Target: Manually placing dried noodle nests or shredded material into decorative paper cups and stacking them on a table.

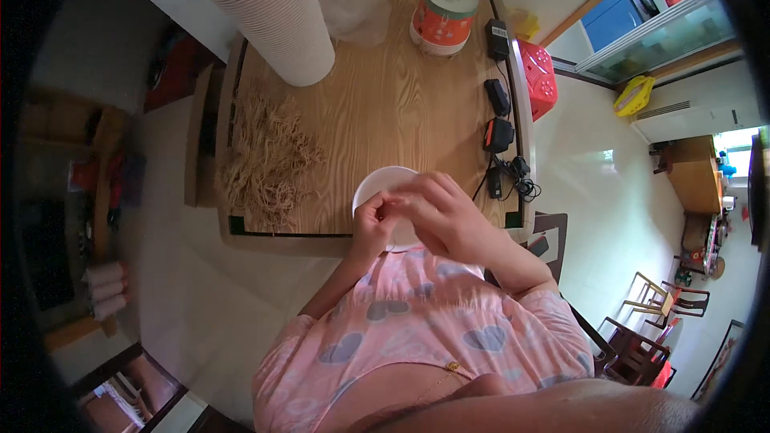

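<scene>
One white bowl [383,186] on the counter [401,104]; two hands [374,220] [445,212] over it; one tall cup stack [277,12]; one short stack [443,16]; one fibre pile [269,160]; one red stool [539,76].

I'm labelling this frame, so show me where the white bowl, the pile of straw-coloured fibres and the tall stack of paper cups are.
white bowl [375,184]: head view, on its upper left rim.
pile of straw-coloured fibres [266,162]: head view, middle of the heap.
tall stack of paper cups [281,20]: head view, on the ribbed white side.
</scene>
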A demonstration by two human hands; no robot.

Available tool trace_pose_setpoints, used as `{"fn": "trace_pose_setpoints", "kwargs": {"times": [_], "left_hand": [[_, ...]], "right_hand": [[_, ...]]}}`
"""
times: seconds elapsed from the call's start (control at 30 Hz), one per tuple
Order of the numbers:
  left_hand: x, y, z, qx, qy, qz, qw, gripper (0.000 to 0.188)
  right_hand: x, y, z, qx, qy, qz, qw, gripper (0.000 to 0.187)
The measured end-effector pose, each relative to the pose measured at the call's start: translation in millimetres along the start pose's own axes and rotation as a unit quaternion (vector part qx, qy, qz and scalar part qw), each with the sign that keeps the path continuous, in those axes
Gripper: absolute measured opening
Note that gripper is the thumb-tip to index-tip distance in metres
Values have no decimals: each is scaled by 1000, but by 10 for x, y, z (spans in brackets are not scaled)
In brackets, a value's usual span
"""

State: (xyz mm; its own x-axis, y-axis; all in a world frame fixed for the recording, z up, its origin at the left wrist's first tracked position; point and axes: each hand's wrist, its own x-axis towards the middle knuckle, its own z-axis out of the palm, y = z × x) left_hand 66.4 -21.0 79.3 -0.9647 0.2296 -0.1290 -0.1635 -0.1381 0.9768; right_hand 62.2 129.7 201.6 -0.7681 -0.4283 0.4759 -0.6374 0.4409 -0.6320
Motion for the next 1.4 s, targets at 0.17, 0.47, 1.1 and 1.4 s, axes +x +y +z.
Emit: {"fn": "trace_pose_setpoints", "kwargs": {"times": [0.17,0.47,1.1,1.4], "left_hand": [[-23,-103,-142,64,-13,-58,996,6],[-5,-12,-138,17,-60,-144,988,10],[404,-300,78,158,-82,-107,978,6],[555,-374,91,5,-123,-196,973,7]], "right_hand": [[-455,520,418,81,-65,142,984,21],[-628,574,421,74,-33,166,983,11],[-946,1124,596,174,28,309,934,11],[-905,1261,572,126,-35,319,939,14]]}}
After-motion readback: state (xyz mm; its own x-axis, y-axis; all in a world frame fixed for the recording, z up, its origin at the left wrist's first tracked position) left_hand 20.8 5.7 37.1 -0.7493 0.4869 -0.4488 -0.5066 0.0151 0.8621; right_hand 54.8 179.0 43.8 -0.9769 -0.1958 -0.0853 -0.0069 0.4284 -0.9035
